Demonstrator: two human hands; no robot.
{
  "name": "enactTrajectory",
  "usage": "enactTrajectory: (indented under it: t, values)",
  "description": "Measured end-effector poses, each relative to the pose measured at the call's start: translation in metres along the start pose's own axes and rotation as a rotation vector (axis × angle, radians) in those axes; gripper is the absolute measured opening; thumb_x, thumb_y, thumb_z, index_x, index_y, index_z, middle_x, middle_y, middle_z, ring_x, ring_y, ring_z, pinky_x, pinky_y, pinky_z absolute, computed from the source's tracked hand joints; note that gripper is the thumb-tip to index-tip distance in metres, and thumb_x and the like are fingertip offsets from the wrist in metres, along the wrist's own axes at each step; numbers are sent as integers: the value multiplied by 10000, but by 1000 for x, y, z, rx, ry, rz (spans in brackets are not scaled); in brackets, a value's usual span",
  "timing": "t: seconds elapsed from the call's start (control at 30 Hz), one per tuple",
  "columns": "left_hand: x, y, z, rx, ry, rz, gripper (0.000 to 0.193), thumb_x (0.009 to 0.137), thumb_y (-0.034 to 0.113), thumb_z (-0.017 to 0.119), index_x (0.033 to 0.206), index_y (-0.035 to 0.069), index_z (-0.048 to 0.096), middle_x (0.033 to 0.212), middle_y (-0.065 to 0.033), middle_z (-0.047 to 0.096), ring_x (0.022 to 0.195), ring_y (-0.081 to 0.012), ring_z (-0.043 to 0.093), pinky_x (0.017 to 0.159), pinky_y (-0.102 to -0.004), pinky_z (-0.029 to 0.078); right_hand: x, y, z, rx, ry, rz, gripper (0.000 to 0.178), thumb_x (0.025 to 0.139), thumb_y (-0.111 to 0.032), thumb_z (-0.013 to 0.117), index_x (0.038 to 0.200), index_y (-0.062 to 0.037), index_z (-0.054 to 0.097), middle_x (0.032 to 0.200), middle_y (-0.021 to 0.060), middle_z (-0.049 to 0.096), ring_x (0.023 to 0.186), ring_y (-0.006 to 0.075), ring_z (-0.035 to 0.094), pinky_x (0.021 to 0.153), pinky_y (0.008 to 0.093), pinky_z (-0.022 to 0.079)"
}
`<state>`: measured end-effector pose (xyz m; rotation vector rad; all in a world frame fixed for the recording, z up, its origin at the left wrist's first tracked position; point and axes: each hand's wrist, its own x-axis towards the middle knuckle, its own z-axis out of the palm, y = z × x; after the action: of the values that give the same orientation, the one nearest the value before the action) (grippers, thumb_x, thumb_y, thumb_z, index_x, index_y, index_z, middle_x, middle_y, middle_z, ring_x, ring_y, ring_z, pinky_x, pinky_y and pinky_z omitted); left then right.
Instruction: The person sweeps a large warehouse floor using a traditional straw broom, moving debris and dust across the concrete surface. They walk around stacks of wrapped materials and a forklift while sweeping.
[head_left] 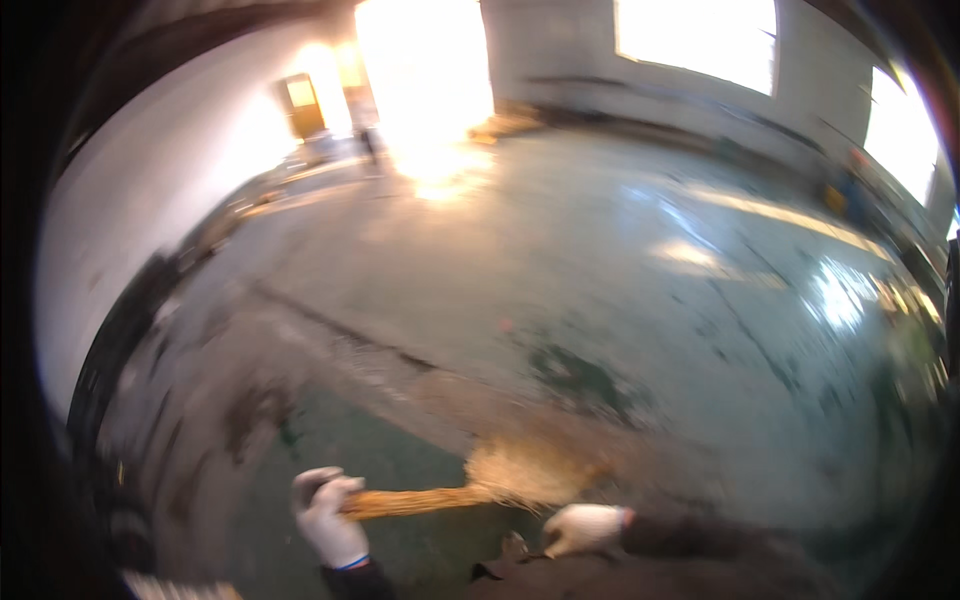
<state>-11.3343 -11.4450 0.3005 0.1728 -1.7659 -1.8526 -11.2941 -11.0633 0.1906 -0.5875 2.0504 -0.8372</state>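
Note:
A short straw broom (415, 502) lies sideways in front of me, its bound handle to the left and its bristles (535, 472) fanned out to the right. Wrapped round the handle's left end is my left hand (330, 518), in a white glove. My right hand (585, 528), also gloved in white, is close to my body just below the bristles. Its fingers look curled, and whatever they may hold is hidden. Whether it touches the broom, I cannot tell. Dark sleeves cover both forearms.
A worn green floor (600, 260) with dark stains and dusty patches stretches ahead. Along the left runs a white wall (150, 200) with items at its foot. A bright doorway (425, 80) is at the back, with a blurred person (367, 130) beside it. Blurred objects line the right side.

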Motion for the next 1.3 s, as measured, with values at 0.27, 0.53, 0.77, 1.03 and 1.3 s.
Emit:
enactTrajectory:
  t: [0.27,0.53,0.77,1.03,1.3]
  values:
    - [37,-36,-36,-69,34,-122,159,1032,110,665,1145,15,721,957,-145,770,912,-292,765,905,-433,598,-23,16,17,327,258,102,451,968,-400,750,1188,-10,812,1141,206,819,1047,362,774,950,461,594]
    - [48,-79,-94,-151,191,-237,157,1041,115,640,1172,47,693,1002,-60,651,901,-195,666,912,-394,610,-156,43,8,1819,695,-3,290,1028,-206,608,1166,36,689,945,94,739,673,148,655,543,247,484]
    - [70,-143,-196,185,409,-449,202,981,228,645,1064,46,673,838,-88,670,860,-246,651,892,-421,512,-228,44,-32,1414,1402,-398,558,941,-258,693,1386,67,610,826,135,667,509,138,509,411,282,343]
    - [18,-173,-305,507,600,-683,200,980,214,676,1032,27,627,1016,-121,646,942,-296,654,913,-528,539,-270,83,-115,1023,1387,-709,758,965,-257,688,1622,59,482,765,57,559,506,120,465,422,267,337]
    - [2,-191,-285,762,504,-563,285,944,78,731,1223,18,728,1184,-99,740,1164,-289,686,1101,-451,524,-275,80,-159,928,1298,-775,736,967,-253,691,1605,56,492,778,59,569,523,122,477,436,268,348]
